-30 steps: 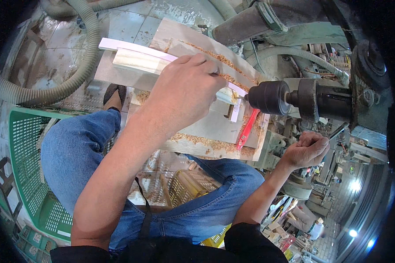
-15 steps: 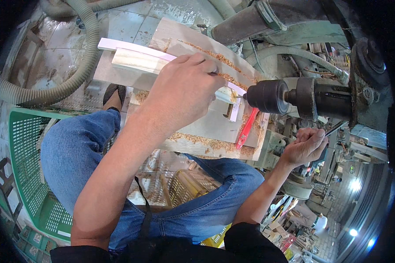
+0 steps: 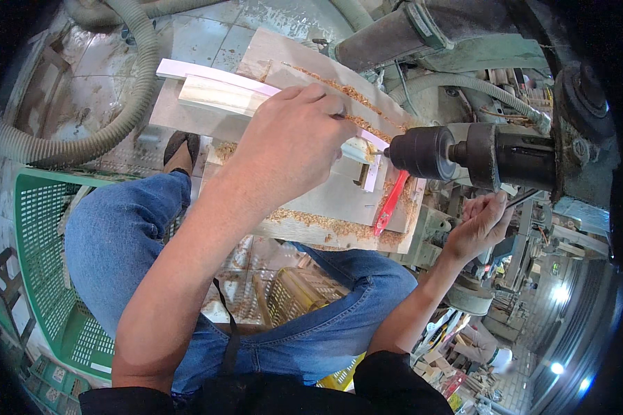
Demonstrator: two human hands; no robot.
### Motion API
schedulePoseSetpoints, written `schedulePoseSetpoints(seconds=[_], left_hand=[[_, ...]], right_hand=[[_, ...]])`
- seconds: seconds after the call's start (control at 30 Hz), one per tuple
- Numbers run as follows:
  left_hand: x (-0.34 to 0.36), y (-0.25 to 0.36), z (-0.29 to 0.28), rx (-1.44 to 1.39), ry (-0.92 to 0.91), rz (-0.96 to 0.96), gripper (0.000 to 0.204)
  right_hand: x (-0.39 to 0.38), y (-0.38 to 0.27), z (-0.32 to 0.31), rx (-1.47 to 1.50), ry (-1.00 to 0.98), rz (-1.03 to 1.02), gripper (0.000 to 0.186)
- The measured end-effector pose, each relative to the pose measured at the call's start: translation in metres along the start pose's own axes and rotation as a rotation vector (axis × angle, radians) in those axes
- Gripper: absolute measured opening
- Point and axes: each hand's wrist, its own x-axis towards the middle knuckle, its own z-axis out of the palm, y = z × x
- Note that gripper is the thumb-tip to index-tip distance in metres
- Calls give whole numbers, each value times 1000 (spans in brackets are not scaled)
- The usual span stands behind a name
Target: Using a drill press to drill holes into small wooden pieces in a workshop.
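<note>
My left hand (image 3: 291, 138) is closed over a pale wooden piece (image 3: 218, 95), which lies along a white fence strip (image 3: 208, 72) on the worktable. The fingers hide the middle of the piece. Its right end sits at the thin bit under the black drill chuck (image 3: 422, 152); whether the bit is inside the wood I cannot tell. My right hand (image 3: 484, 223) grips a dark metal lever (image 3: 522, 198) below the drill press spindle. A brush with a red handle (image 3: 392, 202) rests on the board, right of the left hand.
Wood shavings (image 3: 325, 223) lie along the board's edges. A green plastic basket (image 3: 31, 228) stands at the left, and a grey ribbed hose (image 3: 142, 76) curves across the tiled floor. Under the board is a yellow crate (image 3: 284, 304). Another person (image 3: 488, 349) is at lower right.
My right hand has risen slightly with the lever. My left hand and the wooden piece stay practically in place.
</note>
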Motion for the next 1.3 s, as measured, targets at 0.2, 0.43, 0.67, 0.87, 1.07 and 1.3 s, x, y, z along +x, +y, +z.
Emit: schedulePoseSetpoints(seconds=[0.2, 0.43, 0.67, 0.87, 1.07, 1.3], left_hand=[[0, 0, 0, -7, 15, 3, 29], [0, -1, 1, 14, 0, 3, 29], [0, -1, 1, 19, -2, -1, 28], [0, 0, 0, 39, -45, -18, 28], [0, -1, 1, 45, -28, -6, 27], [0, -1, 1, 25, -13, 4, 27]], right_hand=[[1, -2, 1, -50, -54, 75, 29], [4, -3, 5, -163, -106, 80, 35], [6, -2, 7, -173, -88, 106, 35], [9, -3, 9, -198, -50, 203, 39], [12, 3, 7, -216, -73, 151, 42], [20, 16, 6, -218, -130, 81, 42]])
